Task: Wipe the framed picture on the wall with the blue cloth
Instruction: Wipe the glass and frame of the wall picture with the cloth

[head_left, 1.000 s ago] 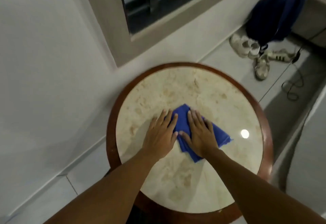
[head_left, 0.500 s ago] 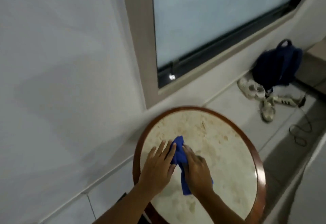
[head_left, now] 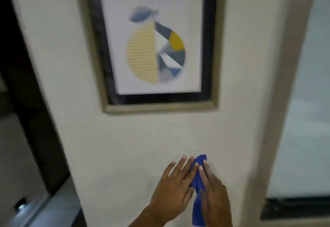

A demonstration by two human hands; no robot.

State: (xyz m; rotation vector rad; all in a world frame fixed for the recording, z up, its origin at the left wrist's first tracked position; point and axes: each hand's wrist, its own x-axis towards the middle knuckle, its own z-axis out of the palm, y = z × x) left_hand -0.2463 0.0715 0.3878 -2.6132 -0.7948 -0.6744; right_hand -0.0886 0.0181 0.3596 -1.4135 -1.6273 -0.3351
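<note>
Now, head view: your left hand (head_left: 174,189) is flat, fingers spread straight, touching the blue cloth (head_left: 197,209). Your right hand (head_left: 214,196) lies over the cloth and grips it; one end hangs under the palm. Both sit well below the framed picture (head_left: 153,44) on the wall (head_left: 125,146), not touching it.

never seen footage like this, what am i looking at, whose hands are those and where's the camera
There is no machine here. These are a person's two bare hands, filmed by one wide-angle camera worn on the head, so you see roughly what the person sees. In the current picture the camera faces a pale wall with a framed picture, an abstract print. Below it the right hand holds a blue cloth, which hangs down. The left hand touches the cloth with straight fingers. The cloth is not yet on the frame.
</note>
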